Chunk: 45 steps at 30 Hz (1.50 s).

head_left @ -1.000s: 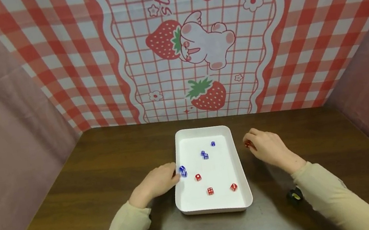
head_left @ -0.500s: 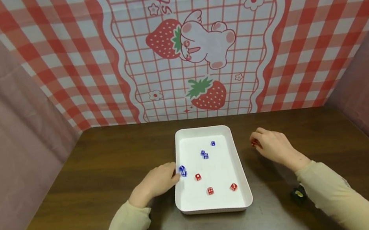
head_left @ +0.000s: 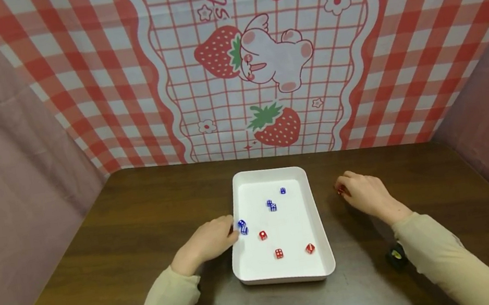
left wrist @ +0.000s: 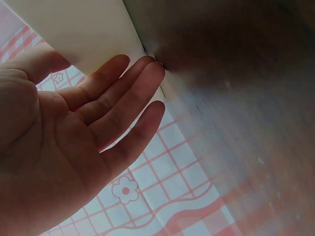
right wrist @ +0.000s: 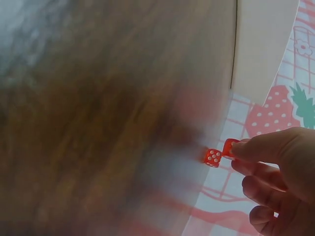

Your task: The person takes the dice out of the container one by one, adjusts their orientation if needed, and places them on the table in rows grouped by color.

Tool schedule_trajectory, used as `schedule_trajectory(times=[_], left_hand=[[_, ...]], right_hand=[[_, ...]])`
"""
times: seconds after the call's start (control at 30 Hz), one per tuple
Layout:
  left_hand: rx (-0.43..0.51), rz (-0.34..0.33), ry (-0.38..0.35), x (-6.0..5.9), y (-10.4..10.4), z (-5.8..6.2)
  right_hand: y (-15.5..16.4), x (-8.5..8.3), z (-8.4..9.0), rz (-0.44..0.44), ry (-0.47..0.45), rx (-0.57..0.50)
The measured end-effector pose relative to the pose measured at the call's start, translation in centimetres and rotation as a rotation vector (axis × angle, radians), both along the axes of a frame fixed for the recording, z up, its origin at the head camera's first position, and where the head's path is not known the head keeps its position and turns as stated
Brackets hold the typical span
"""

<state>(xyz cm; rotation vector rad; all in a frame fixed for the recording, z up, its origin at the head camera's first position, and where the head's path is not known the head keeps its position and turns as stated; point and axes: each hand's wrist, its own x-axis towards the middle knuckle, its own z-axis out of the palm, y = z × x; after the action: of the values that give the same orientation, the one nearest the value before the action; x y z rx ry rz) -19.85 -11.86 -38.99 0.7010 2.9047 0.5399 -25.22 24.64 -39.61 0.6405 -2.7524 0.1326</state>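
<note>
Dark wooden table fills the foreground, backed by a red-checked cloth printed with strawberries and a rabbit, with plain mauve fabric on both sides. Near the table's middle lies a white tray with its long side running away from the person. Inside it are blue dice toward the far half, two close together and one farther back, and three red dice toward the near half. The left hand rests against the tray's left rim, fingers straight and relaxed (the left wrist view shows an open palm with fingertips at the tray wall), and two more blue dice sit just beside its fingertips inside the rim; whether the fingers touch them cannot be told. The right hand is over the table to the right of the tray, well clear of its rim, fingers curled, pinching a red die at the fingertips; a second red die shows right against the first, and whether it is also gripped is unclear. A small black object lies on the table by the right sleeve
</note>
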Motion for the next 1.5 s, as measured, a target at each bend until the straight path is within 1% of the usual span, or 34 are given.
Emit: schedule_trajectory(times=[0.47,0.7,0.93,1.17,1.5], left_hand=[[0.006,0.002,0.000,0.1,0.0,0.0],[-0.001,0.005,0.003,0.1,0.0,-0.1],[-0.001,-0.002,0.017,0.0,0.1,-0.1],[-0.003,0.004,0.008,0.0,0.1,-0.1],[-0.010,0.002,0.018,-0.1,0.0,-0.3]], right_hand=[[0.3,-0.5,-0.5,-0.009,-0.051,0.021],[0.4,-0.4,-0.5,-0.014,-0.056,0.018],[0.4,-0.5,-0.6,-0.009,-0.041,0.025],[0.2,-0.2,-0.5,-0.013,-0.028,0.038],[-1.4,1.0,0.5,0.037,0.022,0.038]])
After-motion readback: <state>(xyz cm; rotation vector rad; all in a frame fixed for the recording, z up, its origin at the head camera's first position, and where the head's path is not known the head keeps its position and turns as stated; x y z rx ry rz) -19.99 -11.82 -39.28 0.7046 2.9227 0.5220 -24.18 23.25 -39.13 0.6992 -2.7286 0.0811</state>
